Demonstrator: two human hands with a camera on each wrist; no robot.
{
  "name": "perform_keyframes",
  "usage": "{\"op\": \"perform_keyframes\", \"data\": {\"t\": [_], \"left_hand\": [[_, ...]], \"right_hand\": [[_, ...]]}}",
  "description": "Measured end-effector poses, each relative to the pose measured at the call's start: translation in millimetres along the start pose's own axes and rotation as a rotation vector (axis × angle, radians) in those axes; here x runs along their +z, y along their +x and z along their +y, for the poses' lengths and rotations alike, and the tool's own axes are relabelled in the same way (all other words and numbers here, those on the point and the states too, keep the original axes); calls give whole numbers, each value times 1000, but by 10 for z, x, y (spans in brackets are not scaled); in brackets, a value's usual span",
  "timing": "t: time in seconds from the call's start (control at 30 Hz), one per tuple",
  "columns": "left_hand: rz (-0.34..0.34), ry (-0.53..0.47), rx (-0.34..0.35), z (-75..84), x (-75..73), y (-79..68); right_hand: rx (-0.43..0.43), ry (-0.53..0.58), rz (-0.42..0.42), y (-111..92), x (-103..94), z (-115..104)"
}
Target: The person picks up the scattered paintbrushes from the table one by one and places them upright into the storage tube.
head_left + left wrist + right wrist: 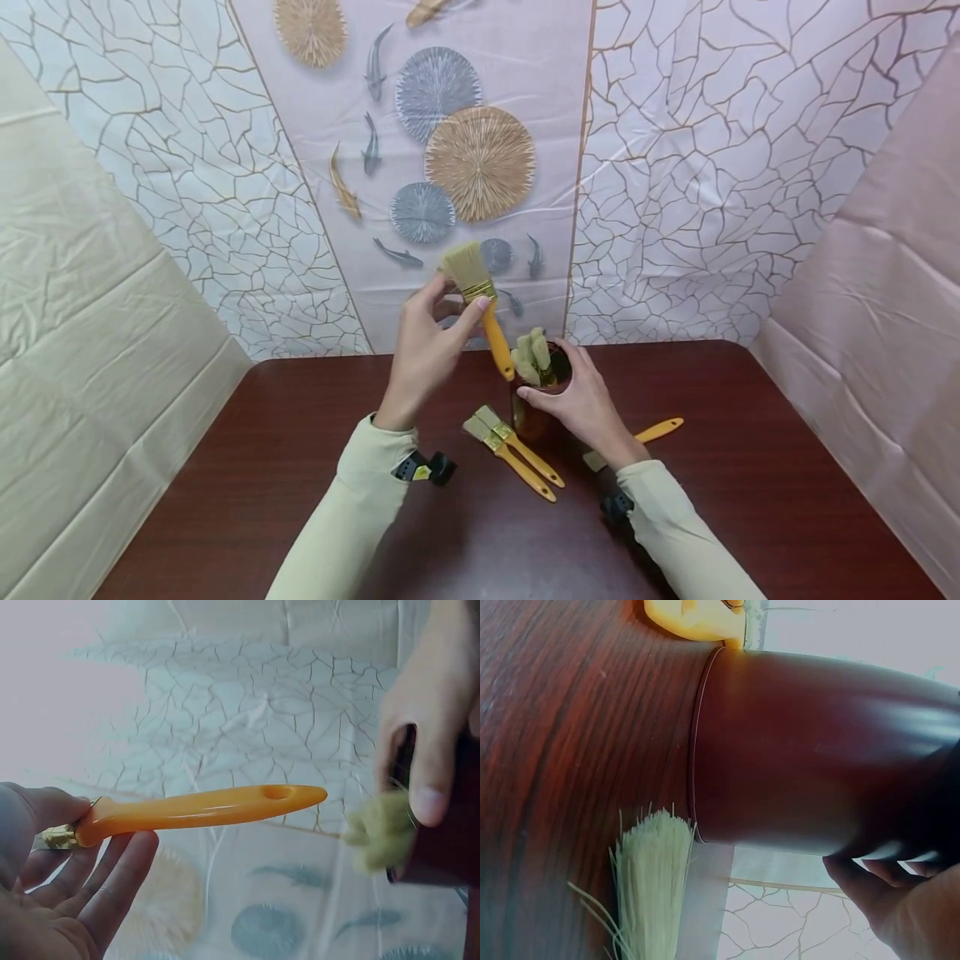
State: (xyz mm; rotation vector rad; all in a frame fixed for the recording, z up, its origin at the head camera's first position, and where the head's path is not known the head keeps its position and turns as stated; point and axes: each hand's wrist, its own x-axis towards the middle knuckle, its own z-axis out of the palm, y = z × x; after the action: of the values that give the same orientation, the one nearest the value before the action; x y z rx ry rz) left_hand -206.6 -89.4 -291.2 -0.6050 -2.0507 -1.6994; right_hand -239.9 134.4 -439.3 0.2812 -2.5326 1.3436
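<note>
A paintbrush (497, 333) with a yellow handle and pale bristles is pinched by my left hand (431, 337) near its metal band, bristles up and handle end pointing down toward the cup. In the left wrist view its handle (202, 814) shows in full. My right hand (581, 400) grips the rim of a dark reddish-brown cup (531, 417), which stands upright on the table. Bristle heads of several brushes (531, 354) stick out of the cup's mouth. From the right wrist, the cup's wall (810, 750) fills the middle, with fingers around its upper part.
Two paintbrushes (517, 454) lie side by side on the dark wooden table (300, 483), just in front of the cup. Another brush (660, 430) lies to the right, partly hidden under my right wrist. A patterned cloth (675, 208) hangs behind the table.
</note>
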Motion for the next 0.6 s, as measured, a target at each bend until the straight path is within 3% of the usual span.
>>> {"op": "perform_keyframes", "data": {"t": [0.23,0.33,0.6], "left_hand": [[-39,122,98,-24,261,123],[-80,158,93,-100,359,146],[-194,370,83,-333,569,135]], "right_hand": [[-1,7,-8,5,11,0],[-3,4,-10,5,11,5],[-2,6,-10,-9,-10,15]]}}
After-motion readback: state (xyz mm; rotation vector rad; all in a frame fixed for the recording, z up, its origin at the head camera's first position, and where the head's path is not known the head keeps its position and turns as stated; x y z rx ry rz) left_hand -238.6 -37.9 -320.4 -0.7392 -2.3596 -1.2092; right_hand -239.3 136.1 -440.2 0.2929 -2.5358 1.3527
